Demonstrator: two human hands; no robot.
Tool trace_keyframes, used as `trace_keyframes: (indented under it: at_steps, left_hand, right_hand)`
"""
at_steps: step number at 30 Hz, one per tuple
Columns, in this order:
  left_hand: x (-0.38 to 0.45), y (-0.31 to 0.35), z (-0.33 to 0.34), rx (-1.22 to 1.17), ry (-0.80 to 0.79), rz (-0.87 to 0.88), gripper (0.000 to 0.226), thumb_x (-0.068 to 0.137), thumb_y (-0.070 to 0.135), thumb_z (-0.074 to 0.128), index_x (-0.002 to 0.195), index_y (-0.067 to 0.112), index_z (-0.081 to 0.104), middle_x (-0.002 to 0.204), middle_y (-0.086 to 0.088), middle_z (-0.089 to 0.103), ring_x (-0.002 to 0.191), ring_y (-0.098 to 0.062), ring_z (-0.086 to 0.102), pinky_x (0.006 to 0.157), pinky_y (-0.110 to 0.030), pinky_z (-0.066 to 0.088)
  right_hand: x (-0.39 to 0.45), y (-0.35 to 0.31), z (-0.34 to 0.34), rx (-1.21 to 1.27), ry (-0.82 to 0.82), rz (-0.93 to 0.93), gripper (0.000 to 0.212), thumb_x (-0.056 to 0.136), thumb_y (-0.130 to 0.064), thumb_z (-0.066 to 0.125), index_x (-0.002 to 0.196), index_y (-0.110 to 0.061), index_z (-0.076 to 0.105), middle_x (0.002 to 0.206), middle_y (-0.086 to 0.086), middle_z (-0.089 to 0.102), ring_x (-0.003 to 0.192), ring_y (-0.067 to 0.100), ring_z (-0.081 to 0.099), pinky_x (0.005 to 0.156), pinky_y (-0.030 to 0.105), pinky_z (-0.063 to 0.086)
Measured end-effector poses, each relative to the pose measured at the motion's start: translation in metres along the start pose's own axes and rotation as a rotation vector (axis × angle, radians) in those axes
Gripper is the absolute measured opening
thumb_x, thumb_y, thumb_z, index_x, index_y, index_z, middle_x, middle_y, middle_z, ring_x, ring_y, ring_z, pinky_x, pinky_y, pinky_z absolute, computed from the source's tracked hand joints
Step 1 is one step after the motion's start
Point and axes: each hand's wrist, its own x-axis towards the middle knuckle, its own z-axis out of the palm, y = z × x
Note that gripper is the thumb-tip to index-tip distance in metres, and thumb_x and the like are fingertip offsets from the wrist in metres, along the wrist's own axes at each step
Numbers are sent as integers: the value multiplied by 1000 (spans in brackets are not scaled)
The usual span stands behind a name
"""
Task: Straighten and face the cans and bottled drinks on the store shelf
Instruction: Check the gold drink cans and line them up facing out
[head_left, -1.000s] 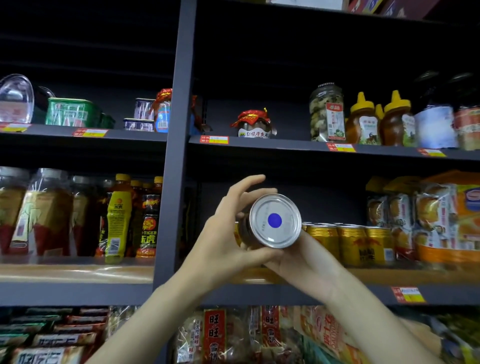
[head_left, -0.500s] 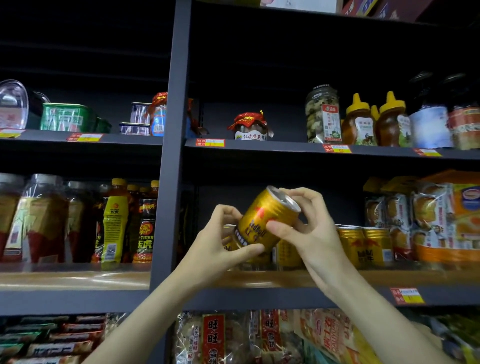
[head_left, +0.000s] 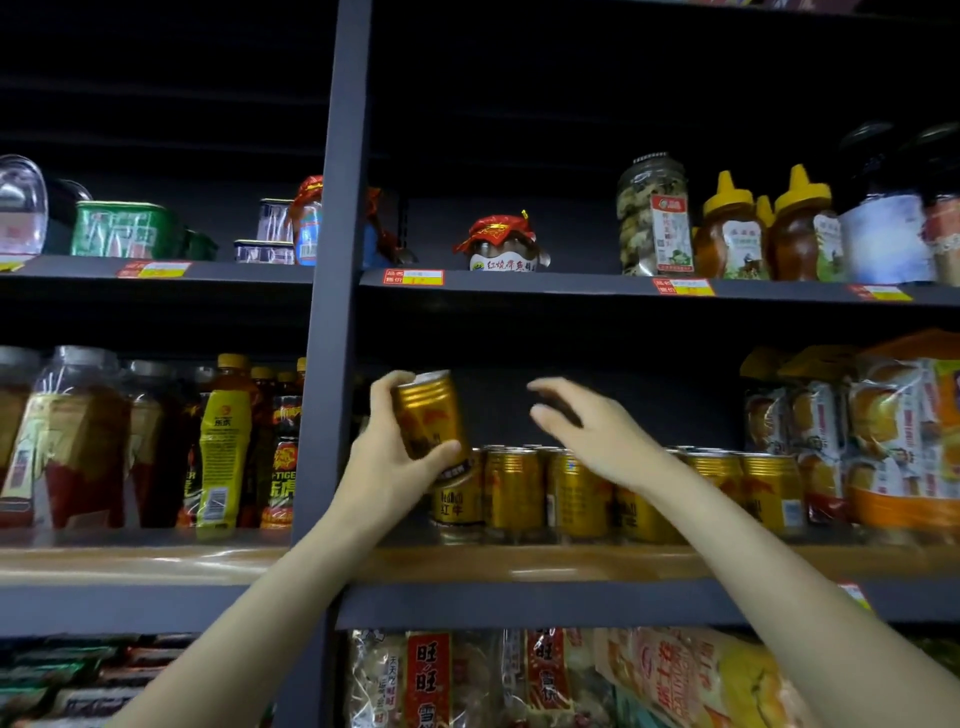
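Gold cans (head_left: 571, 493) stand in a row on the middle shelf (head_left: 519, 564) of the right-hand bay, and one more gold can (head_left: 428, 415) is held above the row's left end, nearly upright with a slight tilt.

At the far left of the same level, large clear jars (head_left: 67, 441) with red and tan labels stand on the left bay's shelf. Just right of them are energy-drink bottles (head_left: 223, 447), a yellow-labelled one in front and dark ones beside it, close to the dark upright post (head_left: 327, 364) dividing the bays.

Right of the post, the left hand (head_left: 387, 462) grasps the raised can, thumb across its front and fingers curled behind. The can's lower edge is just above the leftmost standing can.

The right hand (head_left: 592, 431) hovers over the row with fingers spread and relaxed, holding nothing, apart from the raised can.

Further right, orange and white snack bags (head_left: 883, 441) sit next to the end of the row.

On the shelf above, a red-capped jar (head_left: 501, 244), a tall clear jar (head_left: 654, 218) and yellow-capped honey bottles (head_left: 769, 228) stand in line.
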Motion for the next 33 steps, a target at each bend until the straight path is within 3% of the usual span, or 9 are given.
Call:
trace_keyframes:
  at_steps: [3, 6, 10, 13, 15, 17, 19, 26, 33]
  left_hand:
    - [4, -13, 4, 208, -83, -53, 73, 79, 16, 71, 133, 32, 24, 118, 0, 49, 109, -17, 54, 73, -19, 48]
    - [7, -22, 10, 258, -133, -155, 73, 78, 19, 73, 131, 29, 25, 119, -1, 49, 108, -17, 52, 82, -28, 50]
    - [7, -24, 14, 388, -280, -174, 70, 75, 26, 76, 125, 31, 28, 109, 9, 43, 99, -8, 44, 64, -13, 39]
    - [11, -24, 17, 442, -356, -198, 71, 72, 30, 78, 124, 32, 30, 115, 6, 46, 105, -12, 47, 79, -23, 46]
    - [14, -22, 21, 515, -348, -190, 71, 70, 31, 79, 125, 30, 33, 120, 2, 45, 109, -15, 46, 87, -29, 46]
    - [17, -22, 24, 587, -322, -208, 72, 70, 34, 79, 126, 27, 34, 121, 0, 42, 105, -16, 46, 83, -29, 44]
    - [21, -25, 26, 633, -306, -245, 72, 70, 35, 79, 126, 26, 35, 122, -2, 41, 106, -20, 48, 81, -30, 43]
    - [28, -37, 24, 526, -328, -244, 67, 73, 30, 77, 128, 25, 39, 122, -3, 45, 106, -18, 48, 86, -30, 47]
    - [28, -31, 19, 424, -339, -274, 61, 78, 33, 72, 130, 27, 41, 127, -7, 46, 110, -22, 52, 88, -33, 50]
  right_hand:
    - [-1, 17, 19, -373, -280, 13, 55, 95, -39, 51, 145, -28, 32, 148, 0, 39, 136, 19, 35, 110, 37, 29]
    - [-5, 22, 27, -559, -212, -12, 57, 93, -38, 55, 144, -28, 31, 146, -3, 40, 134, 18, 35, 109, 40, 28]
    - [-4, 24, 32, -486, -133, -15, 50, 90, -39, 58, 136, -30, 40, 141, -7, 44, 131, 16, 37, 107, 40, 29]
    - [-2, 26, 33, -364, -87, 20, 41, 89, -37, 60, 128, -31, 50, 136, -8, 48, 131, 16, 39, 109, 41, 28]
    - [0, 28, 32, -197, -23, 8, 26, 89, -32, 62, 114, -30, 61, 120, -11, 56, 123, 15, 47, 108, 44, 33]
    - [2, 29, 31, -18, 27, 1, 8, 87, -26, 65, 95, -28, 67, 102, -12, 60, 109, 12, 54, 102, 43, 40]
    - [4, 30, 31, 23, 42, 10, 5, 86, -25, 67, 86, -30, 66, 98, -11, 63, 108, 14, 55, 100, 43, 41]
    - [9, 34, 29, 20, 5, 27, 10, 89, -22, 64, 84, -31, 63, 98, -13, 61, 113, 13, 53, 102, 37, 40]
    - [-6, 48, -24, -104, 44, -17, 25, 91, -15, 59, 114, -27, 60, 114, -8, 62, 112, 8, 55, 102, 29, 41]
